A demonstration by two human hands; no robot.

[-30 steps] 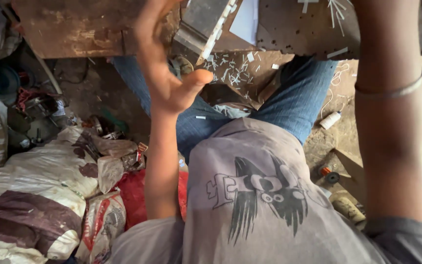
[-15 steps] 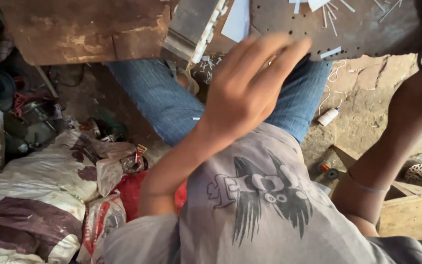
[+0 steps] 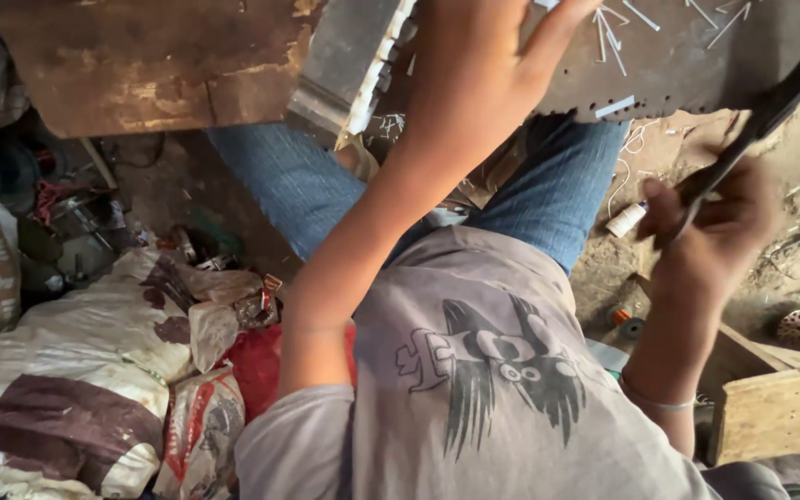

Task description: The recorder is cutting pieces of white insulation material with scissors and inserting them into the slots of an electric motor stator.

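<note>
My left hand (image 3: 474, 83) reaches up over a dark perforated metal plate (image 3: 678, 65) strewn with thin white strips, fingers spread and resting on it. Just left of it is a grey metal block (image 3: 349, 65) edged with white pieces. My right hand (image 3: 706, 231) is closed around a long dark flat bar (image 3: 775, 97) that slants up to the right edge. My grey printed shirt and blue jeans (image 3: 298, 190) fill the middle of the view.
A rusty brown sheet (image 3: 141, 65) lies at the top left. Stuffed sacks (image 3: 57, 370) and scrap are piled at the left. A small white bottle (image 3: 624, 219) lies on the dirt floor, and a wooden box (image 3: 780, 412) stands at the lower right.
My left hand has risen from above my lap to the perforated plate. My right hand has come down and now grips the dark bar.
</note>
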